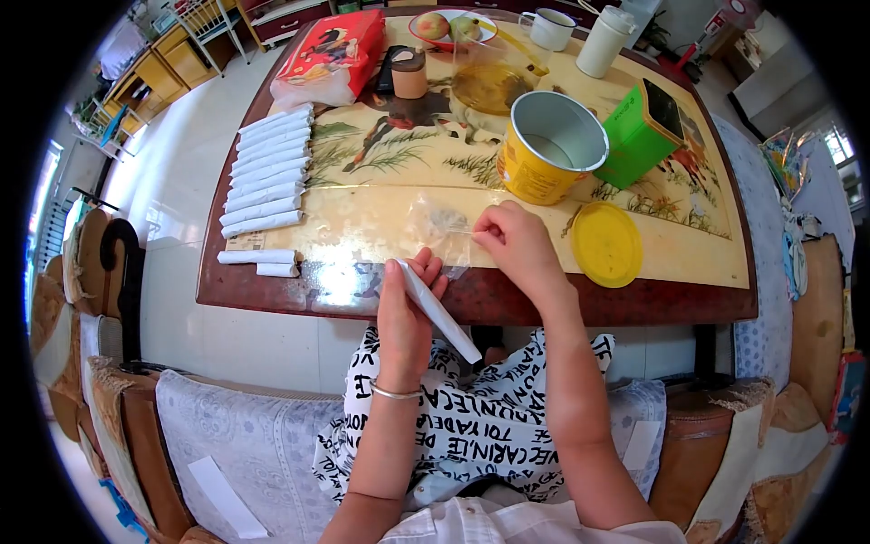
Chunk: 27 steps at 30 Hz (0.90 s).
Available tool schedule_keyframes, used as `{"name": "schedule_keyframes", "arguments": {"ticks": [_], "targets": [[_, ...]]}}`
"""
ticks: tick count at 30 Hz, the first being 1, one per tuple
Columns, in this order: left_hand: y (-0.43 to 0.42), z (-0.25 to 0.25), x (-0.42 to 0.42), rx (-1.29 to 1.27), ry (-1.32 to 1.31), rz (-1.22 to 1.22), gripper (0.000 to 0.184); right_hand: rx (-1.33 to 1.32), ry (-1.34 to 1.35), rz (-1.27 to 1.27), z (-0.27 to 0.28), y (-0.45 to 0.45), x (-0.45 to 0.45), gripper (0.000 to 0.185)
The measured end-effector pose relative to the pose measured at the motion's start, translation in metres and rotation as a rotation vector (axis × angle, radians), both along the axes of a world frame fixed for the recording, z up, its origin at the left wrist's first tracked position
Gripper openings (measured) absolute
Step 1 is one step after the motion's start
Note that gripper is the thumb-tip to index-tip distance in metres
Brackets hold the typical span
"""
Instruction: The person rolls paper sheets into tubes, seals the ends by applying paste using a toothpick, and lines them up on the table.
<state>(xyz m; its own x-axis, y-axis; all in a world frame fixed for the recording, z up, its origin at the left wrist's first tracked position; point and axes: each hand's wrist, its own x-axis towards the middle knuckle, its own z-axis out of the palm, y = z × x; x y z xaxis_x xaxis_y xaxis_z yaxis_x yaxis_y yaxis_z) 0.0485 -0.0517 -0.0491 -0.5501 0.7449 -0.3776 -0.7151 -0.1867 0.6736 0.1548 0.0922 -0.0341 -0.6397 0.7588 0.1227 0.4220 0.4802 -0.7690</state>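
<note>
My left hand (407, 313) is closed around a white rolled paper tube (441, 313), which slants down towards my lap. Pinched together, the fingers of my right hand (518, 245) hold a thin pale strip (460, 231), too small to name exactly. That strip lies over a crumpled clear plastic bag (430, 216) on the table. On the left, several similar white paper rolls (266, 172) lie side by side in a column. Two more rolls (258, 257) rest near the table's front edge.
An open yellow tin (535, 170) stands beside a green box (639, 136), with a yellow lid (606, 244) lying nearer me. Behind are a clear jug of amber liquid (489, 86), a red package (340, 50), a fruit plate (439, 16), a mug (549, 30) and a white flask (606, 42).
</note>
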Motion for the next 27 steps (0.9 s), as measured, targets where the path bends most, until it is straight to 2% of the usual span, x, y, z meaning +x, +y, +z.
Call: {"name": "schedule_keyframes", "arguments": {"ticks": [9,18,27], "targets": [[0.0,0.0016,0.0,0.002,-0.001,-0.007,0.038,0.142,-0.166,-0.076,-0.0064,-0.0037,-0.0085,0.007],[0.0014,0.002,0.0,-0.001,-0.01,0.003,0.038,0.235,-0.087,-0.15,-0.0107,-0.0043,-0.01,0.008],[0.0009,0.0022,0.0,0.004,-0.007,0.0,0.038,0.191,-0.077,-0.189,-0.0061,-0.0013,-0.0069,0.009]]}}
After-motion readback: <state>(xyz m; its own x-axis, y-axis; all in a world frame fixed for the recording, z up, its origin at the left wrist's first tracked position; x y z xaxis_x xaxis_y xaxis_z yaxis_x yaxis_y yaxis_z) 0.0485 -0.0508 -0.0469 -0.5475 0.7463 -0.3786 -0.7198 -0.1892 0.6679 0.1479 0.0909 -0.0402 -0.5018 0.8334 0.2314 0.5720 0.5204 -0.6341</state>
